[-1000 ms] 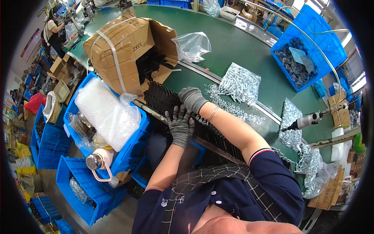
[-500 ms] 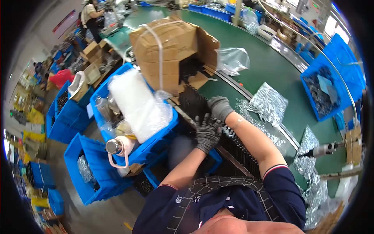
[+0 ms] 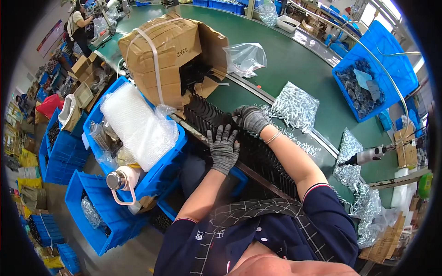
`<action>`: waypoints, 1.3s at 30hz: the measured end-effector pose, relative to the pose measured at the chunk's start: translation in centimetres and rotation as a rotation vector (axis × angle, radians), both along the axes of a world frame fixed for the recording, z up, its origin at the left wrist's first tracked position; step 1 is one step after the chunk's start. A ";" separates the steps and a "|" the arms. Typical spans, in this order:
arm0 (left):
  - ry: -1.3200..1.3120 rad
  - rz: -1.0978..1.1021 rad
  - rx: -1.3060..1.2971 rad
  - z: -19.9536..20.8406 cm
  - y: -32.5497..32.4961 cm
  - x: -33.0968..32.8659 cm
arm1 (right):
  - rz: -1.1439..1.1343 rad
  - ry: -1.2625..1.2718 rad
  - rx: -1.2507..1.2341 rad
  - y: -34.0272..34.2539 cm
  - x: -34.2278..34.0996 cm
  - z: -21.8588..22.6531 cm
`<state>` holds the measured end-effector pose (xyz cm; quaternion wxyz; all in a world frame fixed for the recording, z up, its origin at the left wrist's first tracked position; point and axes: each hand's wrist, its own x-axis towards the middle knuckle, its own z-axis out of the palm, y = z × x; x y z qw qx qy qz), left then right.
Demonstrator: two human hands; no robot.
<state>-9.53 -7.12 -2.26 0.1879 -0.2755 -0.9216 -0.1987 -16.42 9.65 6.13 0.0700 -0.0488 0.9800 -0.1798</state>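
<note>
A long row of thin black curved pieces, packed side by side, runs along the near edge of the green table. My left hand, in a grey striped glove, lies on the row with its fingers stretched and apart. Just beyond it, my right hand, gloved alike, bends its fingers down at the row's far side; whatever is between its fingertips is hidden. Small shiny metal rings are scattered beside my right forearm. A clear bag of silvery cylindrical parts lies past them.
An open cardboard box with black pieces inside lies at the row's far end. Left stands a blue crate holding bubble wrap and a pink bottle. A power screwdriver hangs at right, near a blue bin.
The whole view has shifted, so the scene sits further left. My hands have drawn slightly apart, the right toward the row's far side. The left fingers look more spread.
</note>
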 end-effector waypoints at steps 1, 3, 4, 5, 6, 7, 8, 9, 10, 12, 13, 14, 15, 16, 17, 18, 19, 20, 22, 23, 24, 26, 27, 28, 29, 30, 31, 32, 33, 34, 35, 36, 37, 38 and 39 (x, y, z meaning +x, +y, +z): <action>0.002 0.001 0.002 0.2 -0.1 -0.1 | 0.011 0.043 0.022 -0.5 0.1 0.2; -0.014 0.004 -0.015 0.6 0.0 0.5 | 0.082 0.119 0.101 -0.3 0.4 -1.3; -0.035 0.010 -0.030 0.7 0.1 0.7 | 0.153 0.194 0.182 -0.2 0.3 -2.4; -0.054 0.028 -0.046 0.8 -0.2 0.7 | 0.233 0.274 0.258 -1.0 0.1 -2.5; -0.042 0.061 -0.057 0.6 -0.2 0.6 | 0.273 0.260 0.342 -1.2 0.4 -2.4; -0.043 0.038 -0.017 0.1 0.0 0.8 | 0.316 0.246 0.426 -1.7 1.0 -1.4; -0.044 0.015 0.023 -0.4 -0.2 0.7 | 0.339 0.237 0.434 -1.9 1.0 -1.0; -0.035 0.032 0.016 -0.5 0.0 0.8 | 0.344 0.223 0.448 -1.6 1.0 -0.9; -0.034 0.021 0.020 -0.5 0.2 0.9 | 0.358 0.235 0.441 -1.7 0.8 -0.8; -0.038 -0.010 0.034 -0.4 0.2 1.0 | 0.215 0.104 0.426 -1.9 0.6 -0.7; -0.035 -0.003 0.033 -0.4 0.1 0.9 | 0.139 0.035 0.420 -1.9 0.6 -0.7; -0.034 0.001 0.042 -0.3 0.0 0.9 | 0.144 0.037 0.420 -2.2 0.7 -0.8; -0.033 0.003 0.050 -0.4 -0.1 0.9 | 0.133 0.097 0.431 -2.4 0.8 -1.1; -0.033 0.004 0.060 -0.4 -0.1 0.9 | 0.122 0.156 0.443 -2.6 1.0 -1.5; -0.028 0.005 0.060 -0.4 -0.1 0.7 | 0.108 0.220 0.455 -2.8 0.8 -1.7; -0.035 0.003 0.061 -0.4 -0.1 0.6 | 0.109 0.225 0.455 -2.9 0.7 -1.9; -0.042 0.002 0.062 -0.4 -0.1 0.6 | 0.073 0.195 0.445 -3.0 0.5 -2.0; -0.050 0.000 0.063 -0.4 0.0 0.6 | 0.037 0.164 0.434 -3.0 0.4 -2.2; -0.040 0.000 0.064 -0.5 0.0 0.6 | 0.003 0.135 0.423 -3.1 0.4 -2.8; -0.034 -0.002 0.066 -0.6 0.1 0.6 | -0.005 0.186 0.459 -3.2 0.6 -3.2; -0.027 -0.005 0.067 -0.6 0.1 0.6 | -0.014 0.238 0.496 -3.2 0.7 -3.6; -0.022 -0.004 0.072 -0.6 0.1 0.4 | -0.024 0.291 0.531 -3.0 0.3 -4.1; -0.020 -0.002 0.077 -0.5 0.1 0.3 | -0.032 0.170 0.495 -3.4 0.2 -2.8; -0.018 -0.001 0.083 -0.4 0.1 0.3 | -0.040 0.050 0.458 -3.9 0.0 -1.5; -0.017 -0.001 0.082 -0.5 0.0 0.3 | -0.047 -0.069 0.420 -4.1 -0.1 -0.9; -0.024 -0.001 0.079 -0.5 0.0 0.4 | -0.047 -0.068 0.420 -4.0 0.1 -1.2; -0.030 0.000 0.076 -0.6 0.0 0.6 | -0.041 0.045 0.438 -3.9 0.6 -1.9; -0.034 0.000 0.074 -0.5 0.0 0.7 | -0.037 0.161 0.455 -3.9 1.1 -2.2; -0.032 0.001 0.074 -0.5 0.0 0.7 | -0.031 0.276 0.471 -3.9 1.3 -2.3; -0.034 0.002 0.073 -0.5 0.0 0.8 | -0.031 0.277 0.471 -3.8 1.1 -2.4; -0.037 0.003 0.072 -0.5 0.1 0.9 | -0.018 0.171 0.478 -3.8 0.7 -2.4; -0.042 0.004 0.071 -0.5 0.1 1.1 | -0.006 0.064 0.484 -3.7 0.4 -2.5; -0.040 0.002 0.070 -0.4 0.0 1.0 | 0.004 -0.041 0.488 -3.8 0.2 -2.4; -0.043 0.000 0.070 -0.4 -0.1 1.0 | 0.002 -0.042 0.487 -3.8 0.3 -2.5; -0.047 -0.004 0.071 -0.4 -0.2 1.0 | -0.025 0.019 0.471 -3.8 0.5 -2.7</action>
